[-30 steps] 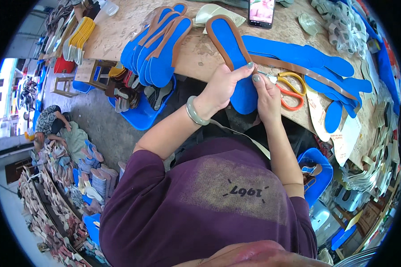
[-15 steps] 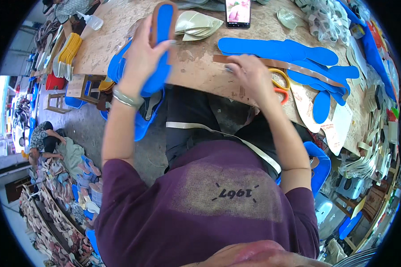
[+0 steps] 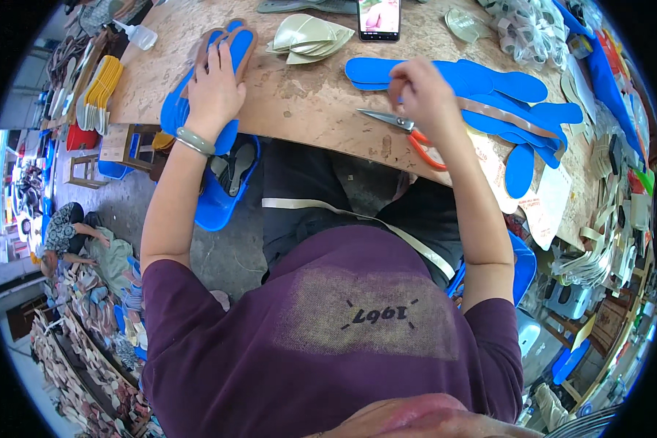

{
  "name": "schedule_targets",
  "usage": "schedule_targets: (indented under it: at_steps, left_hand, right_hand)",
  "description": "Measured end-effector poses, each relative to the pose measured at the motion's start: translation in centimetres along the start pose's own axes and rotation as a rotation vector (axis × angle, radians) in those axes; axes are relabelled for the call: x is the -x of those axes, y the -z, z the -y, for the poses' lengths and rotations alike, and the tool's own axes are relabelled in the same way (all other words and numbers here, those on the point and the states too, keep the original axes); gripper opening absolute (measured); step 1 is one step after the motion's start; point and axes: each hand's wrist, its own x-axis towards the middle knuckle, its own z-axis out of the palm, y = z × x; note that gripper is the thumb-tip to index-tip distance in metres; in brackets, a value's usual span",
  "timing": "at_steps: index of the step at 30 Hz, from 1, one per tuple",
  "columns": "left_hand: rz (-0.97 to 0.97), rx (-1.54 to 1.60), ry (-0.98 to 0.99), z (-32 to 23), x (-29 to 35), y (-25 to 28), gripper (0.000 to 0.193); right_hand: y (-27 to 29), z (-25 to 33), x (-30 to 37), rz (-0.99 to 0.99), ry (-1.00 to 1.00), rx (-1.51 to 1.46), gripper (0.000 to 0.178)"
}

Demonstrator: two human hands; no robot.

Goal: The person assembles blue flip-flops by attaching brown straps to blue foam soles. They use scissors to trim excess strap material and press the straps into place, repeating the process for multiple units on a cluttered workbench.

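Observation:
My left hand (image 3: pixel 213 86) lies flat on a stack of blue sole pieces with brown rims (image 3: pixel 233 44) at the left of the wooden table (image 3: pixel 314 102); a pale bangle circles that wrist. My right hand (image 3: pixel 425 91) hovers with fingers curled over a row of blue sole cutouts (image 3: pixel 482 87) at the right. Whether it pinches one of them I cannot tell. Orange-handled scissors (image 3: pixel 409 131) lie on the table just under that hand, blades pointing left.
A phone (image 3: pixel 379 16) with a lit screen lies at the table's far edge beside pale green cutouts (image 3: pixel 306 35). A blue tray (image 3: pixel 223 197) with soles sits below the left edge. Yellow pieces (image 3: pixel 98 91), a small bottle (image 3: pixel 137 33). A person crouches on the floor (image 3: pixel 66 237) among piled soles.
My left hand carried a blue sole from the centre to the left stack and laid it down. My right hand shifted up onto the blue cutouts; the view tilted toward the table.

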Motion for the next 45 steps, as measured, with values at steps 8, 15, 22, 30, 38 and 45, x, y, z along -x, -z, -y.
schedule_targets:
  at_steps: [8,15,22,30,38,45]
  left_hand:
    - [-0.234,0.492,-0.371,-10.6,-2.8,2.6,0.053]
    - [0.014,0.536,-0.464,-17.3,-5.4,1.0,0.048]
    - [-0.033,0.459,-0.565,-17.6,-6.2,1.8,0.048]
    - [0.643,0.982,-0.437,-16.6,-10.4,2.1,0.034]
    - [0.888,1.569,-0.343,-14.9,-11.0,8.9,0.032]
    - [0.387,1.229,-0.154,-14.9,-4.3,7.9,0.025]
  right_hand:
    - [16.0,2.7,-1.1,-0.857,0.039,-0.525,0.040]
    - [8.6,3.6,1.4,-0.021,-0.031,-0.098,0.035]
    - [2.9,2.4,5.0,0.150,-0.299,-0.239,0.034]
    - [-1.0,-0.1,3.6,0.137,0.037,-0.260,0.012]
    - [-0.6,-0.9,3.7,0.147,-0.091,-0.388,0.008]
    - [1.8,-2.0,4.7,-0.283,-0.623,-1.442,0.004]
